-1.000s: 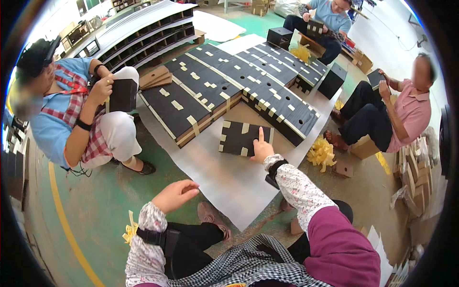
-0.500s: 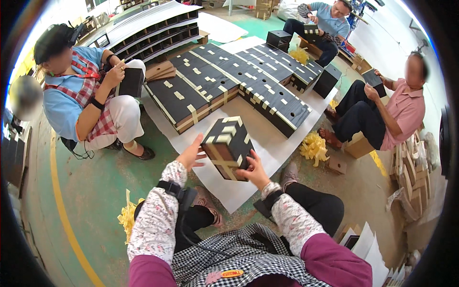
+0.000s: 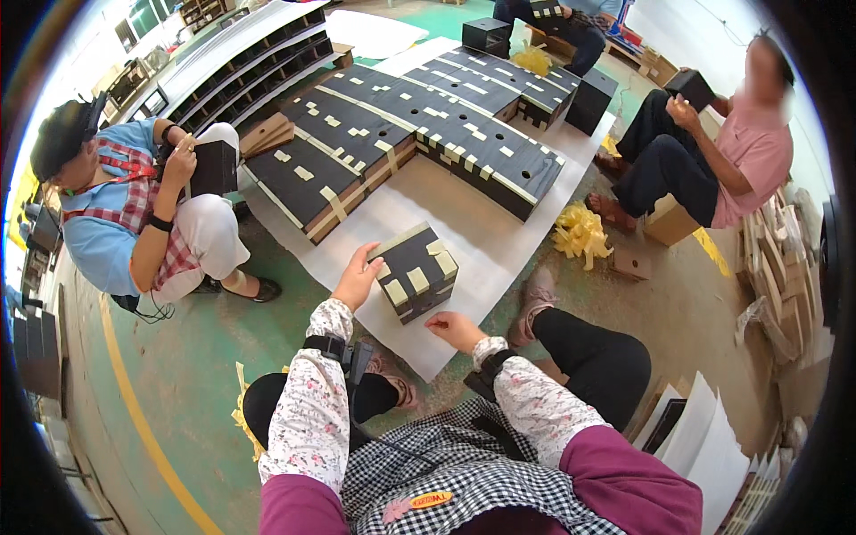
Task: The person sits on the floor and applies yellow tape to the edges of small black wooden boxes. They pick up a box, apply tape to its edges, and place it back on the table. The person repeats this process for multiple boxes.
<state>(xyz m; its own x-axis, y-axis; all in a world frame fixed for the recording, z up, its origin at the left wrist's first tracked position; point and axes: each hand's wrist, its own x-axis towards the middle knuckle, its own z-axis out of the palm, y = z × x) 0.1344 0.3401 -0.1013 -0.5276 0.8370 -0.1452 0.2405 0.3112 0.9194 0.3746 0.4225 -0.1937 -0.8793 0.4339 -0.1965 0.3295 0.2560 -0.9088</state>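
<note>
A black box with strips of pale masking tape over its edges rests on the white sheet in front of me. My left hand grips its left top edge, thumb and fingers against the box. Close to the box's lower right corner is my right hand, its fingers curled together in a pinch. Whatever those fingertips hold, if anything, is too small to make out.
Beyond the box, taped black boxes stand packed together on the white sheet. Brown panels lie left of them. Yellow tape scraps are piled on the floor at right. Co-workers sit at left, right and far side, each handling a black box.
The box has gone from being held tilted between both hands to resting on the sheet, turned. My right hand has come off it and closed; my left hand now grips its top edge.
</note>
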